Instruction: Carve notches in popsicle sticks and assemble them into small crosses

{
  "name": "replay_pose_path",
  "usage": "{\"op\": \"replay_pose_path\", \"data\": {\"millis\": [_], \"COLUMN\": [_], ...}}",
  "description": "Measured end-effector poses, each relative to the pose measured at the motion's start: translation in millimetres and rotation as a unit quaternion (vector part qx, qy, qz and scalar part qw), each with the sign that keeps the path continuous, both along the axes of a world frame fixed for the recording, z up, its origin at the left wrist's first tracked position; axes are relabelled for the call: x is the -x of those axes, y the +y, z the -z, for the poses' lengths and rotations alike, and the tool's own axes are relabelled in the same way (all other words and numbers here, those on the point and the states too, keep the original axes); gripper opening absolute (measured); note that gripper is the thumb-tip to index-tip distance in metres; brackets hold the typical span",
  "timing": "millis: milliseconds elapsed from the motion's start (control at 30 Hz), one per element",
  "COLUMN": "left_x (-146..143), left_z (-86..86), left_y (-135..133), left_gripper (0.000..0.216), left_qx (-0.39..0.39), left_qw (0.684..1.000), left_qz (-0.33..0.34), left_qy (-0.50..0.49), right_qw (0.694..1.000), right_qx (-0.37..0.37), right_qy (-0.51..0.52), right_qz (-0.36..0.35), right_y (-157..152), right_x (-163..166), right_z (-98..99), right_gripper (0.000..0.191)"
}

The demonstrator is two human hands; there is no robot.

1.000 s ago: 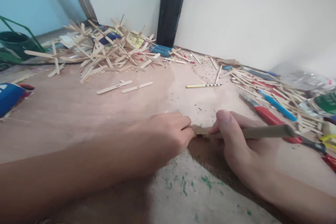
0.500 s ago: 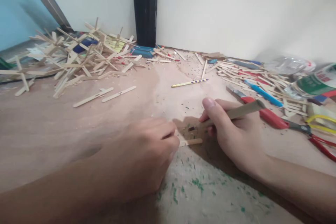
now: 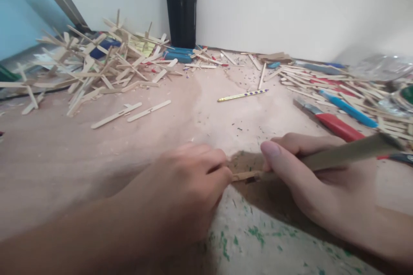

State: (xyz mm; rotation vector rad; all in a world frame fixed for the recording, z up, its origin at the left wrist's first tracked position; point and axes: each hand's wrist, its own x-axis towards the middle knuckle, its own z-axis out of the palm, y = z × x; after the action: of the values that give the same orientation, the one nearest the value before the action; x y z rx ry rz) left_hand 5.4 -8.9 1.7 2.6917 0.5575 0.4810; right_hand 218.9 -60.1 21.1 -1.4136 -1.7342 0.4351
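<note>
My left hand point(image 3: 193, 180) is closed low in the middle, its fingertips pinching a wooden craft stick point(image 3: 243, 175) against the table. Only the stick's right end shows; the rest is hidden under the fingers. In my right hand point(image 3: 316, 176) is a tool with a thick, round, greyish handle point(image 3: 351, 153) and a short dark tip point(image 3: 252, 179), perhaps a small chisel. That tip lies at the stick's visible end, though whether it touches I cannot tell. Two notched craft sticks point(image 3: 149, 111) rest farther back on the left.
A heap of joined craft sticks point(image 3: 90, 73) fills the back left. A dark phone point(image 3: 182, 13) leans upright on the wall. Right of it lie a patterned pencil point(image 3: 242, 95), loose sticks point(image 3: 303, 81), a blue pen point(image 3: 350, 109) and a red-handled tool point(image 3: 338, 126). Green specks mark the table.
My right hand has brought the tool's tip down to the craft stick. The left hand still pinches the stick. The view has shifted slightly, so the background sits higher.
</note>
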Motion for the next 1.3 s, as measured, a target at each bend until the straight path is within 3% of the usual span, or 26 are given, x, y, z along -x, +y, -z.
{"op": "replay_pose_path", "data": {"millis": [233,433,600,767,967,1133,1300], "left_x": [1,3,2,2,1,-1,1], "left_z": [0.4,0.4,4.0,2.1,-1.8,2.6,7.3], "left_y": [2,3,3,3,2,-1,2], "left_gripper": [0.026,0.028,0.02,0.018,0.025,0.02,0.014], "left_qx": [-0.016,-0.009,-0.024,-0.037,-0.041,-0.079,-0.075], "left_qw": [1.0,1.0,0.999,0.998,0.999,0.996,0.997], "left_qz": [0.014,0.021,0.027,0.043,0.033,0.03,0.033], "left_qy": [-0.008,0.001,0.002,0.006,0.012,-0.005,-0.014], "right_qw": [1.0,0.991,0.986,0.966,0.967,0.974,0.971], "right_qx": [0.014,0.04,0.042,0.063,0.029,0.095,0.171], "right_qy": [-0.007,-0.052,-0.065,-0.071,-0.061,-0.02,-0.028], "right_qz": [-0.01,-0.114,-0.147,-0.241,-0.247,-0.205,-0.161], "right_y": [1,3,9,15,15,9,1], "right_x": [2,-8,-12,-16,-18,-17,-5], "right_z": [3.4,1.7,-0.7,0.1,2.1,-1.9,-22.4], "right_gripper": [0.04,0.038,0.036,0.027,0.034,0.031,0.015]}}
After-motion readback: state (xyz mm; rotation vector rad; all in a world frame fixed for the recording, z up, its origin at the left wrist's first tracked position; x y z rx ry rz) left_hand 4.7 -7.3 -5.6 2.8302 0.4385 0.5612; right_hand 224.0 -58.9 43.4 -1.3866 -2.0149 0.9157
